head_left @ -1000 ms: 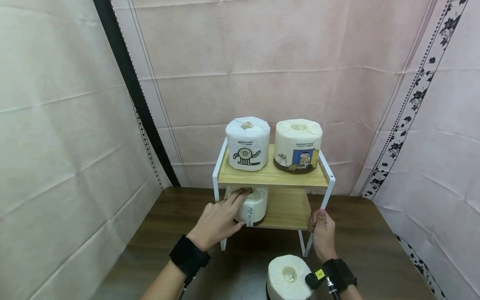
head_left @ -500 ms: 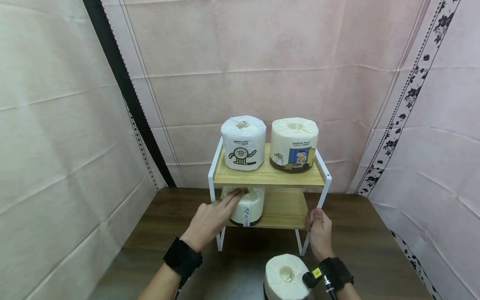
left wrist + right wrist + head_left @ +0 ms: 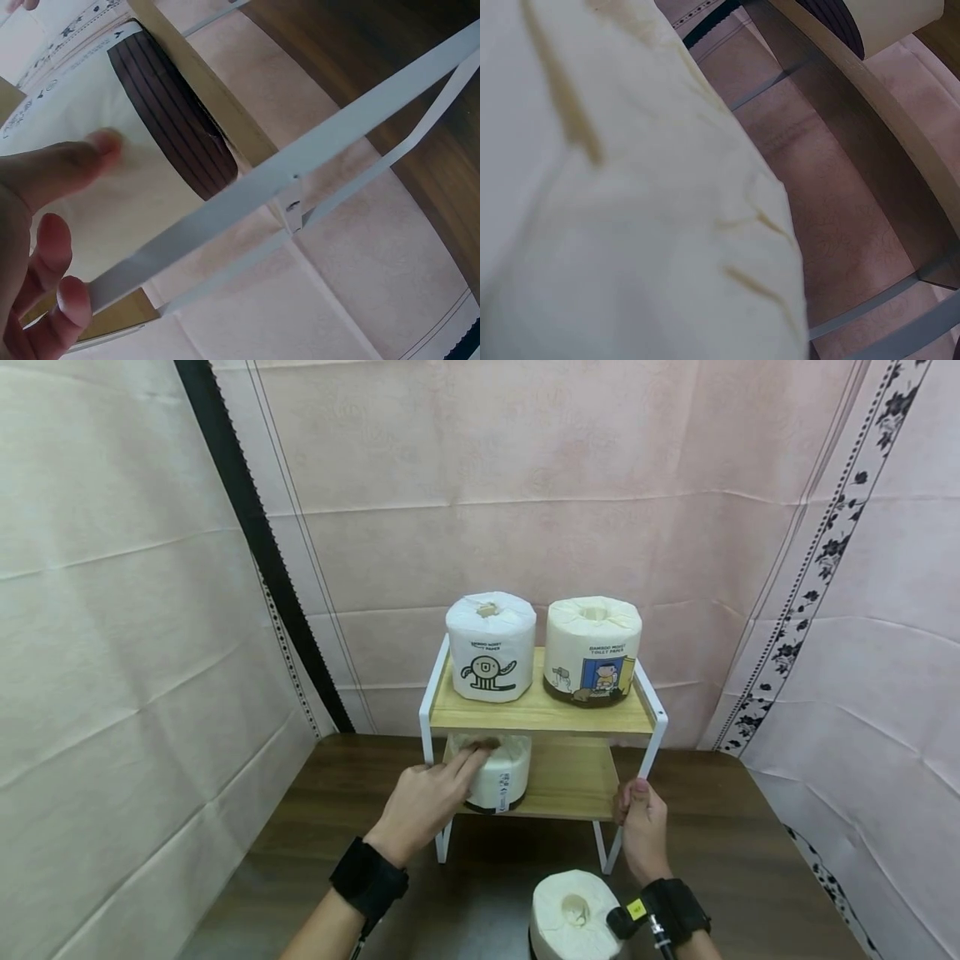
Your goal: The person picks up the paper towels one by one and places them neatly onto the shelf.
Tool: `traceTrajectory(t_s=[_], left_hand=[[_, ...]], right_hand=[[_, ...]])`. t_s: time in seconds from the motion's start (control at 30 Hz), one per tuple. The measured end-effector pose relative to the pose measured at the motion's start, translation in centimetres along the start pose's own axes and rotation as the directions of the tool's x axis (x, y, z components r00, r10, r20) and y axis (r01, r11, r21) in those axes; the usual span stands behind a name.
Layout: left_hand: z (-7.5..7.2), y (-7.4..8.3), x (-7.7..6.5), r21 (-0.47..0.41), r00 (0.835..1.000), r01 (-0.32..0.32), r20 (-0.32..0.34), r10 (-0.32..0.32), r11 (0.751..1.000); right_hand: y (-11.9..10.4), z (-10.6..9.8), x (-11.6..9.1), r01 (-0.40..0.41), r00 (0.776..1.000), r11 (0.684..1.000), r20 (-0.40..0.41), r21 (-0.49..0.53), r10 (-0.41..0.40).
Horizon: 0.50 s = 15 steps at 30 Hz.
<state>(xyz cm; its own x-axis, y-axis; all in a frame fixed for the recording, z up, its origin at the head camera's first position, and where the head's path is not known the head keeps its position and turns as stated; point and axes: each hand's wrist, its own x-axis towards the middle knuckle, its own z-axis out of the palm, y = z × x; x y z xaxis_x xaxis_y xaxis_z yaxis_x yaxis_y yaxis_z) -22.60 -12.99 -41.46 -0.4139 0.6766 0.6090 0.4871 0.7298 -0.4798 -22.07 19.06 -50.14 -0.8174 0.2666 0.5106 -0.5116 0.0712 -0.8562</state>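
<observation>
On the left of the lower board of a two-tier shelf rack [image 3: 543, 718] stands a wrapped toilet roll [image 3: 501, 781], its printed strip facing front. My left hand [image 3: 423, 806] holds this roll, fingertips over its top. In the left wrist view the thumb [image 3: 71, 169] lies against the roll's pale side, above its dark striped base band [image 3: 172, 112]. My right hand [image 3: 645, 831] grips the rack's right white frame by the lower board, thumb up; the right wrist view does not show this hand.
Two toilet rolls, one white [image 3: 491, 664] and one cream [image 3: 592, 664], stand on the upper board. Another roll [image 3: 573, 914] stands on the brown table [image 3: 300, 860] in front, beside my right wrist. Pale cloth [image 3: 525, 485] hangs behind and at both sides.
The lower roll has turned a little, its printed strip shifting right across its front. My left thumb has slipped back from the roll's front. The right hand keeps its hold on the rack.
</observation>
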Motion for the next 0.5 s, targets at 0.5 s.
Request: traceTrajectory(t_s=[0.5], left_hand=[[-0.9,1.7,1.3,-0.077,0.99,0.081,-0.11,-0.089,0.994]], right_hand=[[-0.2,0.0,0.0,0.005,1.0,0.999,0.017,0.032,-0.005]])
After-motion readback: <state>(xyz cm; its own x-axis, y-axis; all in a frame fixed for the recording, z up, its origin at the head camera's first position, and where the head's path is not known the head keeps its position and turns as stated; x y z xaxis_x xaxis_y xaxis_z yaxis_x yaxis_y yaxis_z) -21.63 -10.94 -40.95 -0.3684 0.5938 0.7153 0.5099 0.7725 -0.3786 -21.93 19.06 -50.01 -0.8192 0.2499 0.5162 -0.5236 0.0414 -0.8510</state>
